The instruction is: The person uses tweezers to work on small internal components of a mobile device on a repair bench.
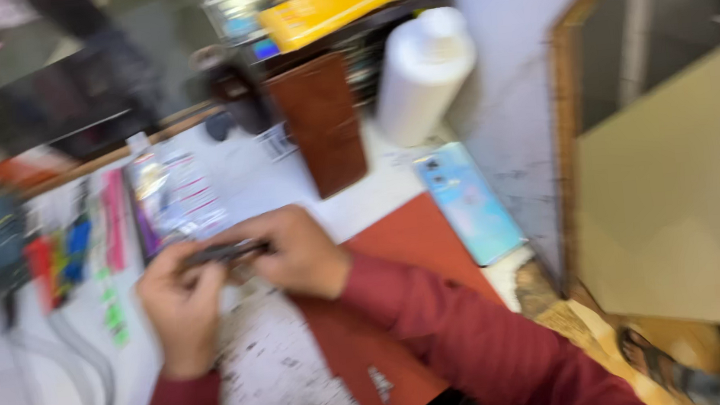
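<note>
Cluttered white counter [245,178]: left hand [180,307] and right hand [295,253] each grip closed on a dark slim object [224,253], apparently mid-handling; next move needs steady alignment.

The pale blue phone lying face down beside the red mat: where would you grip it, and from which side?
Grip the pale blue phone across its two long edges, coming from above. It lies flat, back up, so only the thin sides offer purchase. The nearer end overhangs the red mat side, away from the white bottle, and probably leaves fingers most room.
</note>
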